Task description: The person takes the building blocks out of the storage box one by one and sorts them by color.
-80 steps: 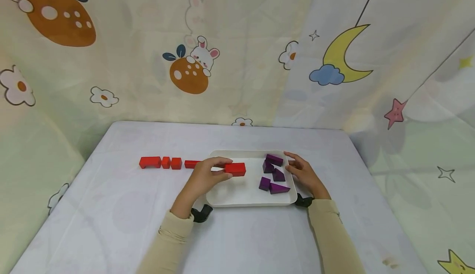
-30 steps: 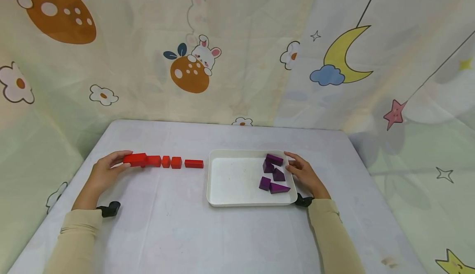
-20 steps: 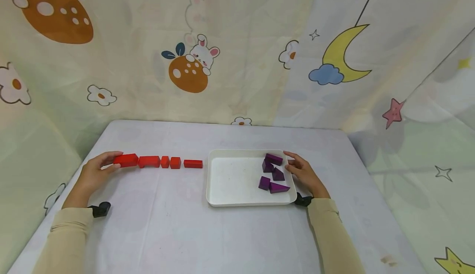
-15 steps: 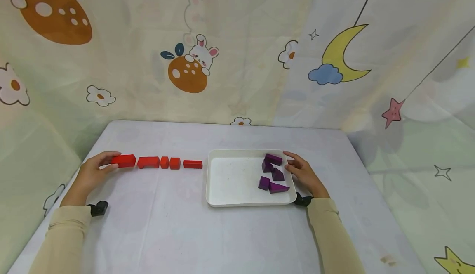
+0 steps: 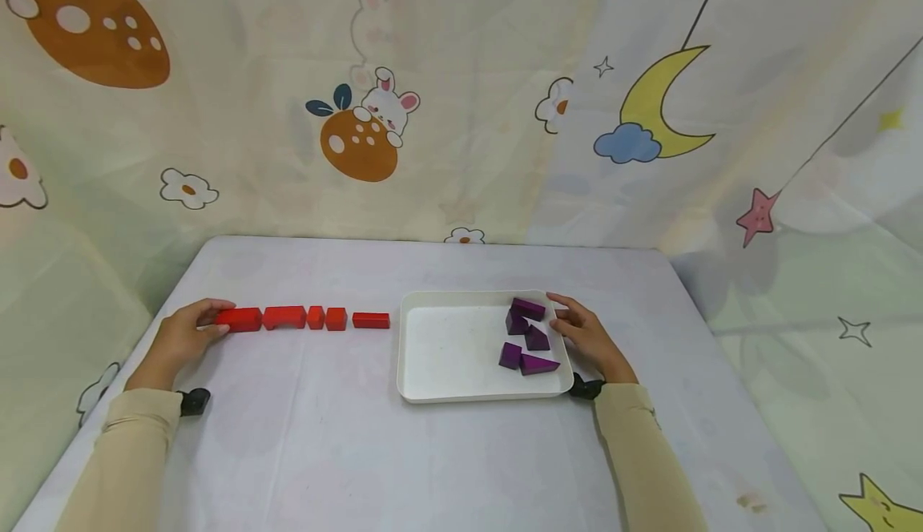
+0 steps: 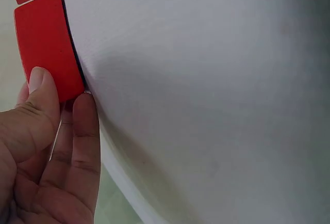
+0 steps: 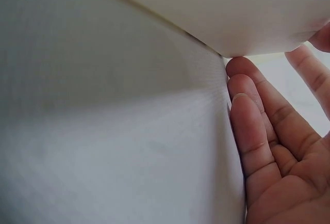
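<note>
At the far left, my left hand (image 5: 179,338) pinches the end of a red rectangular block (image 5: 241,320) between thumb and fingers. In the left wrist view, the thumb lies on top of that block (image 6: 50,48), with fingertips at its end. The block heads a row: a red arch-shaped block (image 5: 284,317), a narrow red block (image 5: 316,318), a red cube (image 5: 336,319) and a long red bar (image 5: 371,320). My right hand (image 5: 587,336) rests loosely against the right side of a white tray (image 5: 447,397), fingers fairly straight in the right wrist view.
Several purple blocks lie at the tray's right side, among them a wedge (image 5: 539,364) and a cube (image 5: 510,355). A white cloth covers the table (image 5: 404,468). Printed curtains (image 5: 461,155) stand around its back and sides.
My left hand has carried the red block from above the tray to the row's left end, where it now lies in line with the others. The right hand has stayed at the tray.
</note>
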Motion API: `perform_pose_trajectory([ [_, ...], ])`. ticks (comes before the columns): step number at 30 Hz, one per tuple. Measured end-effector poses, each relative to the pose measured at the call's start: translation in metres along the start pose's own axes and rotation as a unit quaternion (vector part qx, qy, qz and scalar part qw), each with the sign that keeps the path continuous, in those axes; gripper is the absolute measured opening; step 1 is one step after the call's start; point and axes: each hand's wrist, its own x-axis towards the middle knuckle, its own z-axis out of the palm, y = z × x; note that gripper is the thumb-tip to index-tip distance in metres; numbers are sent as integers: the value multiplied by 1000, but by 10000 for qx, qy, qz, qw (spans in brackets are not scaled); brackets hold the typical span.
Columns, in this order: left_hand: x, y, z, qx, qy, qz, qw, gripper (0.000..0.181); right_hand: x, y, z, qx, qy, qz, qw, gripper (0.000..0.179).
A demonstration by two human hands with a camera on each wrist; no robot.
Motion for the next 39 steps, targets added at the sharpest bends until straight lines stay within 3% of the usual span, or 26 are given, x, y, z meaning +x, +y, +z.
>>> perform_pose_trajectory([
  [4,0,-1,-1,-43,-112,-77,9999,53,0,-1,0,2,-3,30,10000,59],
  [11,-5,6,-9,-10,-475,-232,9986,83,0,-1,2,-8,-36,81,10000,60],
  [14,-13,11,-12,142,-404,-237,9988,90,1,0,2,-67,-35,93,9999,60],
  [19,-27,26,-8,172,68,-171,9997,87,0,1,1,-81,1,62,9999,59],
  [25,-43,55,11,50,540,250,9982,74,-1,2,0,0,28,-56,10000,58],
  [29,-53,79,24,-160,702,833,9939,66,1,2,1,22,-30,-63,10000,59],
  [34,-64,107,38,-514,751,1401,9860,52,1,1,1,132,-66,-75,9999,59],
  [39,-69,128,51,-886,505,1422,9846,49,1,1,0,131,-68,-57,9999,59],
])
